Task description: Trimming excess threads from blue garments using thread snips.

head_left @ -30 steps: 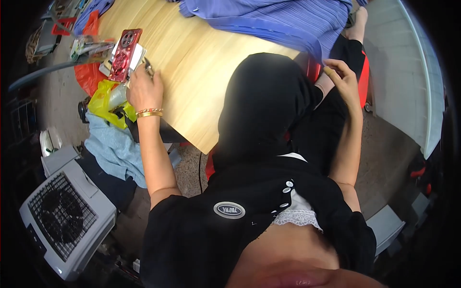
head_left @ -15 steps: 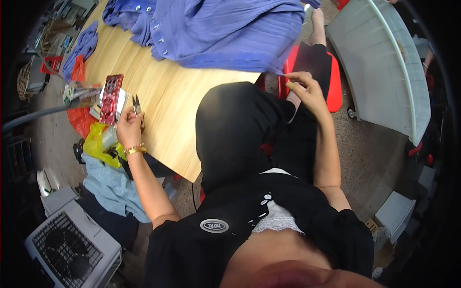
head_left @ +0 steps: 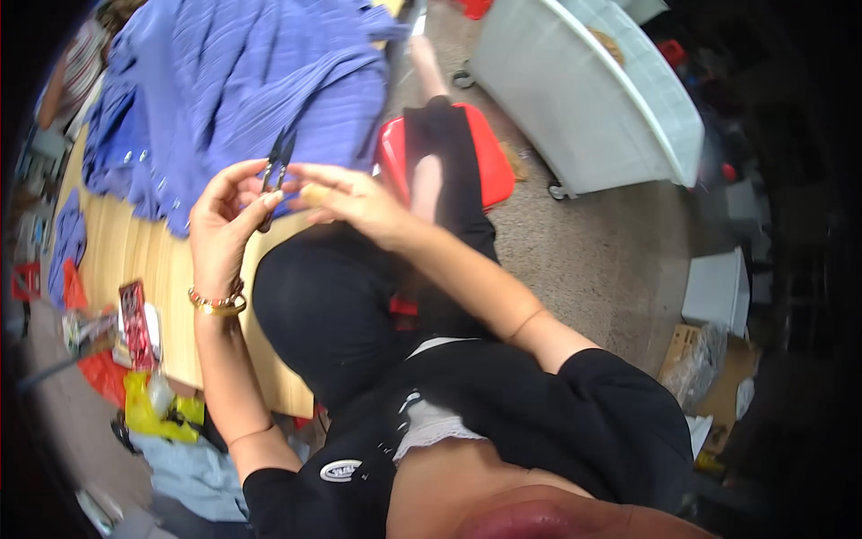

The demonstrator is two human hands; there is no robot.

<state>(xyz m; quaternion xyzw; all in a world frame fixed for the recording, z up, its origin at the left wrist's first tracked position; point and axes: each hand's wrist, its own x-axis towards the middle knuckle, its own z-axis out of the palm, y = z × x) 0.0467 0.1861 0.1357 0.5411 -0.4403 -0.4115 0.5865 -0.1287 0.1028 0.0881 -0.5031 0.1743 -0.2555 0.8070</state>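
Observation:
My left hand [head_left: 223,214] is closed around small thread snips [head_left: 281,154], their dark blades pointing up and away from me. Close beside it, my right hand [head_left: 359,199] has its fingers bent together near the snips, with a yellowish covering on one digit. Whatever lies between the right fingertips is blurred and too small to make out. Just beyond both hands a purple-blue pleated garment [head_left: 224,81] with small shiny buttons spreads in folds over the wooden table [head_left: 162,260].
A phone in a red case [head_left: 135,323] lies at the table's left side, near a yellow plastic bag [head_left: 148,409]. Right of my legs is a red stool [head_left: 489,162]. A large pale wheeled bin [head_left: 575,108] stands farther right, with a cardboard box [head_left: 680,350] nearer me.
My view has swung rightward. The left hand has brought the snips over beside the garment, and the right hand has come in from the garment's corner to meet it.

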